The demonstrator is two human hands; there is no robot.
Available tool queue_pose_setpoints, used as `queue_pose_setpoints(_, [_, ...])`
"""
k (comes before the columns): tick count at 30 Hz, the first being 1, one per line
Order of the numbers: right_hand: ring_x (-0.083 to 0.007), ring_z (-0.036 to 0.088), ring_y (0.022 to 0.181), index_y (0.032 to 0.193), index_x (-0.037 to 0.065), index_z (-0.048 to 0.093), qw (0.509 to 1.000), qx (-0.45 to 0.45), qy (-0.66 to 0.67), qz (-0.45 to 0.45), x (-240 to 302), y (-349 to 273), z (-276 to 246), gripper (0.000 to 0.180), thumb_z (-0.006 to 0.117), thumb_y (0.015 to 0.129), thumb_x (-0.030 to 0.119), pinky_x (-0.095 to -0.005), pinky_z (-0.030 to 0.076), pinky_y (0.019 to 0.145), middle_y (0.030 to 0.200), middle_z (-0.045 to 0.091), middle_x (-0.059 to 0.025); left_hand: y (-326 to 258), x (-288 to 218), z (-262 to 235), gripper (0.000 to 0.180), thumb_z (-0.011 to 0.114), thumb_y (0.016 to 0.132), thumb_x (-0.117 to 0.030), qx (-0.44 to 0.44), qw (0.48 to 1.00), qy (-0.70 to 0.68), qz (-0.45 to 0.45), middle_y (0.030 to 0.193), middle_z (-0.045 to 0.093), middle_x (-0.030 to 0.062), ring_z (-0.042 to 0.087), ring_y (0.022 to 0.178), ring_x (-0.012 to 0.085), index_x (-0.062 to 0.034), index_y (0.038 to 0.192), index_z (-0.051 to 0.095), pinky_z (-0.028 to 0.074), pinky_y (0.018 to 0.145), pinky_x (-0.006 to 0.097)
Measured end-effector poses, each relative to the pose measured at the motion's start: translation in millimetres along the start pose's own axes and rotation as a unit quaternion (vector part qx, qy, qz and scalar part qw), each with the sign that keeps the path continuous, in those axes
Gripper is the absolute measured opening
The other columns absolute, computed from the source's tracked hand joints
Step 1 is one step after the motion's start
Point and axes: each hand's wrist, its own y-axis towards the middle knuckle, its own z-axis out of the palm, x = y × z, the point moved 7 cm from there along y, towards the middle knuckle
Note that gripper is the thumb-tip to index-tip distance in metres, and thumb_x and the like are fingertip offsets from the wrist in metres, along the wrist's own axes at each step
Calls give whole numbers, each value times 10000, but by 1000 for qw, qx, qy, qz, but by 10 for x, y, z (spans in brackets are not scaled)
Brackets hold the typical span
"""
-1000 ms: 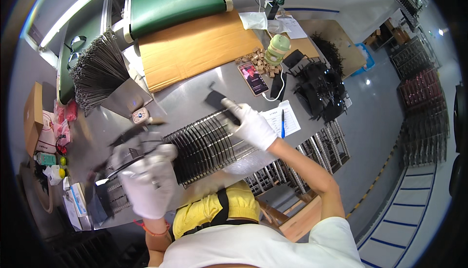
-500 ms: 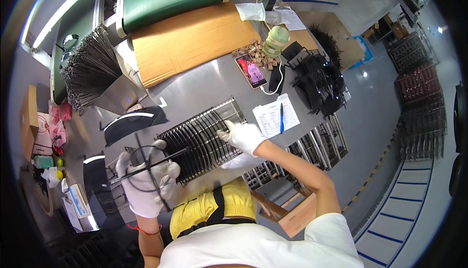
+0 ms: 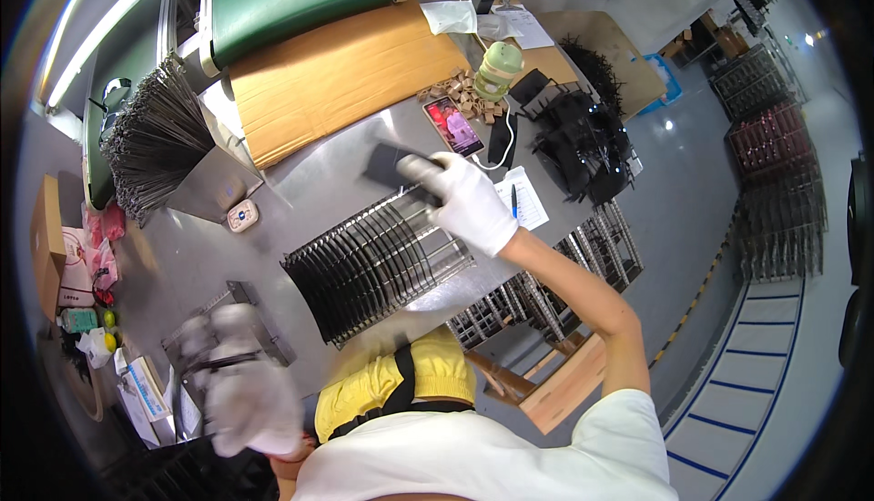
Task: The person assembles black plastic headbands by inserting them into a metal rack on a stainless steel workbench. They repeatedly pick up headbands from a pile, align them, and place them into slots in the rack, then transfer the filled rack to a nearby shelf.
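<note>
My right hand (image 3: 473,209), in a white glove, is closed on a dark flat panel (image 3: 390,166), blurred by motion, above the far right end of a wire rack (image 3: 446,255). Several curved black panels (image 3: 360,273) stand in a row in that rack. My left hand (image 3: 250,401), gloved too, is low at the left, over a dark metal fixture (image 3: 232,305) on the table. Motion smears its fingers, and a thin dark bar shows across them; whether it is held I cannot tell.
A bundle of thin black rods (image 3: 159,137) stands at the back left beside cardboard (image 3: 337,82). A phone (image 3: 453,126), green bottle (image 3: 499,71), paper sheet (image 3: 528,205) and heaped black parts (image 3: 583,150) lie to the right. A wooden stool (image 3: 564,387) stands below the table edge.
My right hand has lifted off the rack with a dark panel. My left hand has dropped lower; the ringed wire piece no longer shows in it. Two black panels at the left are gone from their places.
</note>
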Motion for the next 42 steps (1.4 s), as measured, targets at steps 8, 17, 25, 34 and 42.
queue_pose_setpoints(8, [-448,669,816,915,-45,493,933,357,-25,26,-338,-1078,1203,142,481,885,93,-480,575,736,1227,462,-474,189,-323,56,609,403,1033,-287,11,989,130,75,825,510,162,575,436,172,33,1492,162,494,328,258])
queue_pose_setpoints(17, [-421,673,887,1364,-12,430,900,359,12,247,-325,-807,1003,657,299,1012,528,-505,520,801,934,691,-255,343,-579,382,515,531,984,-298,-20,625,668,403,1248,529,181,597,868,208,11,1369,385,534,728,312])
queue_pose_setpoints(25, [-424,585,1141,1425,-44,389,896,340,18,284,-366,-462,670,760,361,986,575,-430,456,982,1291,559,-296,344,-113,232,824,687,832,-379,148,135,849,488,1246,521,231,637,1034,283,66,1398,285,509,900,366])
queue_pose_setpoints(34, [-388,509,1275,1481,43,358,818,392,214,364,-486,-1052,1052,704,439,980,531,-407,389,1065,1399,506,-253,277,-69,233,716,265,984,-642,-28,-95,868,486,1123,721,23,625,1118,220,-43,1177,606,325,1041,360])
queue_pose_setpoints(42, [-466,626,958,1265,2,478,869,338,180,314,-539,-1109,1243,542,274,1023,443,-495,451,921,1009,643,-306,268,-126,125,600,379,1000,-539,60,52,843,532,1105,718,77,619,1131,265,-20,1228,576,400,1013,401])
